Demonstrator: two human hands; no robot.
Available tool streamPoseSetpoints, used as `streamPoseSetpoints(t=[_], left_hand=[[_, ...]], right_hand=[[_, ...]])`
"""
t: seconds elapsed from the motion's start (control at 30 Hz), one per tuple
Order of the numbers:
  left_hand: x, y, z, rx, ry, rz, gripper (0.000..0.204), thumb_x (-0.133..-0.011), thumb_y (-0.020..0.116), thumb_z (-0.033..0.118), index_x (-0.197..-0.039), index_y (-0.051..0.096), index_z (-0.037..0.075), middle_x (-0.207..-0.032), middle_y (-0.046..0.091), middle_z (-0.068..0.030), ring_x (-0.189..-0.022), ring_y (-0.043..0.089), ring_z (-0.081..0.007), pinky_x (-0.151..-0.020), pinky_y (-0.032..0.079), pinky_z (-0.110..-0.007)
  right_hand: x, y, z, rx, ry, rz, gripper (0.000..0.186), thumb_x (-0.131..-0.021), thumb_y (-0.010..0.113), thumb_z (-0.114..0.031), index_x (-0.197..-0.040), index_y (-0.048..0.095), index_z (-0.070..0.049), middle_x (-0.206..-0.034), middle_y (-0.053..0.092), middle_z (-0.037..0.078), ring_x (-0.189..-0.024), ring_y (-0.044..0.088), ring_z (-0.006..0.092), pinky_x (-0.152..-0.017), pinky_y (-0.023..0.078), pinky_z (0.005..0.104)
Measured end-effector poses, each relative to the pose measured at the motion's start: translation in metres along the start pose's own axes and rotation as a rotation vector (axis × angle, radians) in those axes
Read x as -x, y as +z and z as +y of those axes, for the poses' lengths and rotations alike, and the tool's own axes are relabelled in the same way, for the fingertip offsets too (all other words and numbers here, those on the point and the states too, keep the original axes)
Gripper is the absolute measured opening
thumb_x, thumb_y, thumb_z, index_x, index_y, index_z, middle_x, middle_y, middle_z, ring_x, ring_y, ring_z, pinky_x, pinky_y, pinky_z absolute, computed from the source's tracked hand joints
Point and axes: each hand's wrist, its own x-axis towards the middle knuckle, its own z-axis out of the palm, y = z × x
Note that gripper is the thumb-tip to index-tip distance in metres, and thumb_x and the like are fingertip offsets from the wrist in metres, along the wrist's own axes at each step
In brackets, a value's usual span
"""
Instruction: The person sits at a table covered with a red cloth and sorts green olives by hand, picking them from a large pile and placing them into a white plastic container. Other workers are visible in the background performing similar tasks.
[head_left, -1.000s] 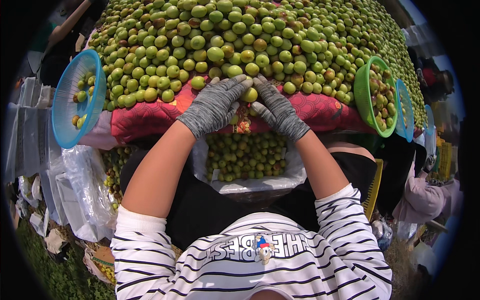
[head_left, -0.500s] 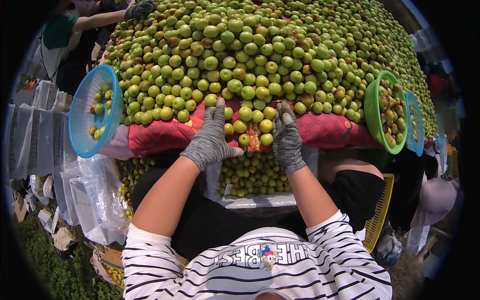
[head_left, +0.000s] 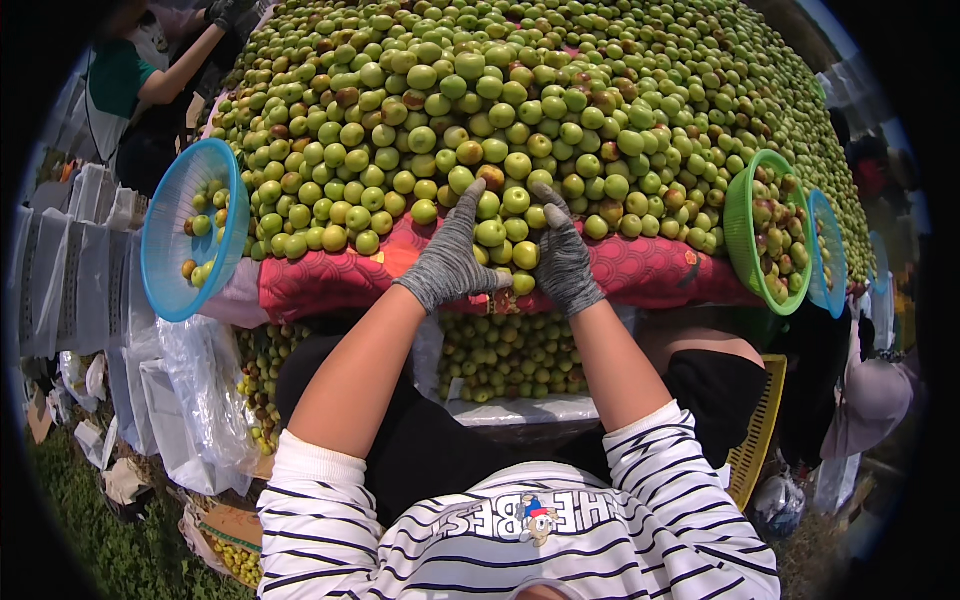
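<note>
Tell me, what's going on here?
A person in a striped shirt works at the near edge of a heap of green fruit. The gloved left hand and right hand, both open, flank a few fruits on the red cloth. A lined bin of fruit sits below. A blue basket and a green basket, both holding fruit, stand left and right.

both forearms point(head_left: 365, 375) angled inward | left fingers point(head_left: 464, 212) extended, thumb point(head_left: 494, 280) spread | right fingers point(head_left: 554, 206) forward, slightly bent

Outdoor produce site: grass point(head_left: 100, 540), fruit heap point(head_left: 529, 112)
</note>
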Motion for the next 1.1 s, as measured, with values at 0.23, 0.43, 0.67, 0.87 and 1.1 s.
streamPoseSetpoints(t=[0.23, 0.43, 0.67, 0.87, 1.1], left_hand=[[0.004, 0.002, -0.001, 0.083, -0.037, -0.079, 0.131, -0.054, 0.092, 0.025, -0.153, 0.008, 0.007, -0.15, 0.033, -0.019, -0.139, 0.035, -0.0296, -0.115, 0.032, -0.039], [0.023, 0.011, 0.001, 0.068, 0.075, -0.157, 0.127, -0.051, 0.093, 0.02, -0.152, 0.017, 0.007, -0.149, 0.034, -0.0163, -0.14, 0.033, -0.0294, -0.116, 0.03, -0.039], [0.063, 0.013, 0.021, -0.144, 0.149, -0.43, 0.106, -0.062, 0.087, 0.015, -0.149, 0.027, 0.009, -0.138, 0.043, -0.0179, -0.129, 0.044, -0.0344, -0.113, 0.035, -0.041], [0.059, -0.006, 0.035, -0.059, -0.044, -0.365, 0.065, -0.075, 0.08, 0.023, -0.132, 0.054, 0.008, -0.118, 0.061, -0.0158, -0.111, 0.058, -0.0315, -0.099, 0.046, -0.043], [-0.021, -0.057, -0.001, -0.524, 0.17, 0.594, 0.043, -0.086, 0.068, 0.018, -0.124, 0.058, 0.005, -0.123, 0.06, -0.0185, -0.116, 0.057, -0.0349, -0.102, 0.044, -0.042]], right_hand=[[-0.005, 0.0, -0.001, 0.214, 0.123, -0.074, 0.053, -0.092, 0.056, -0.034, -0.137, 0.05, -0.008, -0.136, 0.05, 0.008, -0.126, 0.047, 0.0209, -0.109, 0.038, 0.0361], [0.036, -0.009, 0.016, 0.056, 0.008, -0.025, 0.04, -0.091, 0.058, -0.025, -0.128, 0.054, -0.009, -0.128, 0.055, 0.01, -0.12, 0.053, 0.0244, -0.104, 0.045, 0.0393], [0.107, -0.028, 0.032, 0.049, -0.039, 0.074, 0.024, -0.098, 0.049, -0.016, -0.115, 0.059, -0.004, -0.114, 0.063, 0.007, -0.106, 0.058, 0.0164, -0.097, 0.047, 0.0324], [0.109, -0.013, -0.001, 0.776, -0.029, 0.103, 0.02, -0.096, 0.06, -0.02, -0.102, 0.066, -0.002, -0.094, 0.068, 0.004, -0.086, 0.062, 0.0113, -0.079, 0.052, 0.0291], [-0.032, 0.06, -0.014, 1.601, -0.624, -0.074, 0.044, -0.082, 0.069, -0.017, -0.12, 0.053, -0.003, -0.113, 0.059, 0.018, -0.102, 0.061, 0.0351, -0.086, 0.052, 0.0451]])
